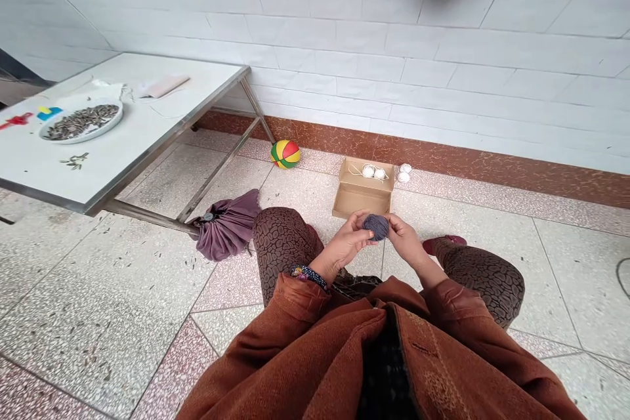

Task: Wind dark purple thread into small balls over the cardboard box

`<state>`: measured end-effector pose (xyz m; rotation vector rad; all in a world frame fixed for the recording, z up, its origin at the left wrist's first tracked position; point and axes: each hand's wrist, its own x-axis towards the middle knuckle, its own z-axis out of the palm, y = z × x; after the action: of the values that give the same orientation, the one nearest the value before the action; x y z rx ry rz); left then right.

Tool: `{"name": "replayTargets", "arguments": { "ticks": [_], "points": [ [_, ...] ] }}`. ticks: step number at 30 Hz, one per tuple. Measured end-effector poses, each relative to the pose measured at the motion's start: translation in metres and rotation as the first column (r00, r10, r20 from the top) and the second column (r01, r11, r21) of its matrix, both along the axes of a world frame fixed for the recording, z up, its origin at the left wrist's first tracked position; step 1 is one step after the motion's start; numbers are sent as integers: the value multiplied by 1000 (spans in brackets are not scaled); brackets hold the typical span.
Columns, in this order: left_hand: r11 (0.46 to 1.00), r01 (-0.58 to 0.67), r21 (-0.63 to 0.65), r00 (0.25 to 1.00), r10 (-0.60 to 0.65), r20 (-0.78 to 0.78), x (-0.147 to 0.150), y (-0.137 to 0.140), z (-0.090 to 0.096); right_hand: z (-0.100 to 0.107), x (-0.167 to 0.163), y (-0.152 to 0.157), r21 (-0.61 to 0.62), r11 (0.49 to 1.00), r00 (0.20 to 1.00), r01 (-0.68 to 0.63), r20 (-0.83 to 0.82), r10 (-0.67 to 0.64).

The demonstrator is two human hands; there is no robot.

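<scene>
A small dark grey-blue ball of yarn (376,227) is held up between my knees. My left hand (347,239) grips it from the left, thumb across its front. At the ball's right edge, the fingers of my right hand (402,236) are closed against it; whether they also pinch a loose strand cannot be made out. Just beyond my hands, an open cardboard box (363,200) lies on the floor. Two white balls of yarn (373,172) rest in its far part, and more white balls (404,173) sit on the floor to its right.
On the left stands a metal-framed white table (162,119) bearing a white plate (118,119) of sunflower seeds and a pinkish flat item (165,86). A purple cloth bag (229,226) and a colourful ball (285,154) lie near its legs. A tiled wall (335,46) rises ahead.
</scene>
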<state>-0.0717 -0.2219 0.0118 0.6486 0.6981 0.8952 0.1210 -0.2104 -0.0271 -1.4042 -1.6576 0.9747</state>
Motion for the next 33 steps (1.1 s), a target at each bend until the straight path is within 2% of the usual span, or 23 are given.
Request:
{"name": "replayTargets", "arguments": {
  "ticks": [4,7,10,13,17,20,22,25,28,33],
  "points": [
    [992,-125,34,991,126,-51,1,5,-3,0,-4,-13,32,998,991,-49,127,44],
    [973,-194,126,956,216,-199,0,10,-7,11,-10,-24,80,972,967,-219,149,206],
    [955,-185,233,877,267,-399,-2,12,-10,33,-15,-31,139,923,929,-359,148,339],
    [934,-108,341,805,283,-521,-3,11,-10,58,-13,-26,214,916,939,-339,130,317],
    [929,140,342,875,45,-481,-2,5,-4,74,-3,-1,253,944,977,-211,81,197],
    [921,215,326,930,-91,-358,-1,2,2,63,2,11,191,976,994,-108,38,102],
    [932,201,303,955,-118,-272,-1,1,3,48,2,11,111,992,998,-57,0,57],
    [970,103,220,984,-67,-166,-4,3,4,24,1,0,4,1000,999,-7,-43,7],
    [993,23,112,997,-15,-72,-6,5,3,9,0,-10,-59,998,999,-11,-39,9],
    [999,33,1,998,-33,57,-7,9,4,1,1,-11,-71,997,1000,22,-13,-23]
  ]
}}
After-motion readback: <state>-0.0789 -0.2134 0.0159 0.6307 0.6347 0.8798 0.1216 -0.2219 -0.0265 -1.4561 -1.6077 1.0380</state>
